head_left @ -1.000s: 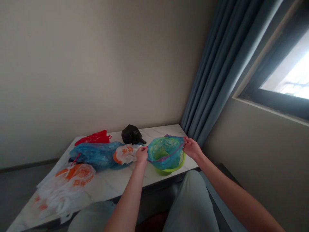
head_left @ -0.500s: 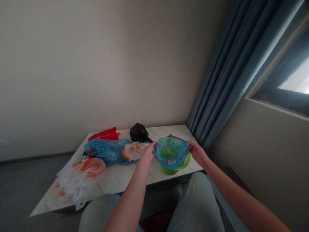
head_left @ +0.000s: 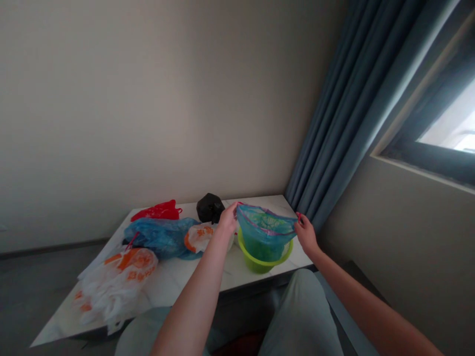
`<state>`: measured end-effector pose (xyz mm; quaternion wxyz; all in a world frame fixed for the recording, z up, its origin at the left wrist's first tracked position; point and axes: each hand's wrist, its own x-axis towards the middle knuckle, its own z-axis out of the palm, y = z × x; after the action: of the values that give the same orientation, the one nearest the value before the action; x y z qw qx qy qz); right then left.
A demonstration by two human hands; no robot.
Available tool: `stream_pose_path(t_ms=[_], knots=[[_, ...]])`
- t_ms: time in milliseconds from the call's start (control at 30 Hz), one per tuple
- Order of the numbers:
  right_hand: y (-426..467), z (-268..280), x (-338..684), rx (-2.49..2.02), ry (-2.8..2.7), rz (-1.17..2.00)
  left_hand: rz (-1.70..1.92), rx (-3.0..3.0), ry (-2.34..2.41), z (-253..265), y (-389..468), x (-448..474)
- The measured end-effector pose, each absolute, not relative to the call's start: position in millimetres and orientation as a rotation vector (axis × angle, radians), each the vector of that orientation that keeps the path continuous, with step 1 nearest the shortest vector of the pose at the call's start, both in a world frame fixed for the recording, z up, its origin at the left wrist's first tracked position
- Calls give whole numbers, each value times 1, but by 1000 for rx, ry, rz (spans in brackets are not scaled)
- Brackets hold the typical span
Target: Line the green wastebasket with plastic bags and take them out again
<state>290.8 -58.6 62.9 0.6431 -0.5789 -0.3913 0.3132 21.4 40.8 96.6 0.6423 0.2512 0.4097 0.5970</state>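
A translucent blue drawstring garbage bag (head_left: 265,235) with a pink band along its mouth is stretched between my two hands. My left hand (head_left: 229,217) pinches the bag's upper left corner, and my right hand (head_left: 305,231) grips the right end, where a loop of pink drawstring shows. The lower part of the bag hangs inside a lime-green basin (head_left: 257,266), whose front rim and wall are visible below it. The bag's mouth is held above the basin's rim.
The white marbled table (head_left: 174,282) also holds a red bag (head_left: 158,211), a black bag (head_left: 210,207), a crumpled blue bag (head_left: 159,237), a white-and-orange bag (head_left: 200,236) and more white-and-orange bags (head_left: 118,282). A blue curtain (head_left: 334,128) hangs at the right.
Both hands have lifted the bag's mouth and pulled it wider, so more of the green basin's front shows. The view has shifted slightly.
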Motion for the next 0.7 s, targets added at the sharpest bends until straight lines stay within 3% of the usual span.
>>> stream_pose_path(t_ms=[167, 333, 700], knots=[[-70, 67, 285, -1341, -1076, 656, 1343, 552, 678, 122, 40, 23], [-67, 79, 294, -1306, -871, 583, 1553, 539, 558, 130, 24, 9], [-82, 108, 318, -752, -287, 1050, 1615, 921, 1038, 92, -47, -3]])
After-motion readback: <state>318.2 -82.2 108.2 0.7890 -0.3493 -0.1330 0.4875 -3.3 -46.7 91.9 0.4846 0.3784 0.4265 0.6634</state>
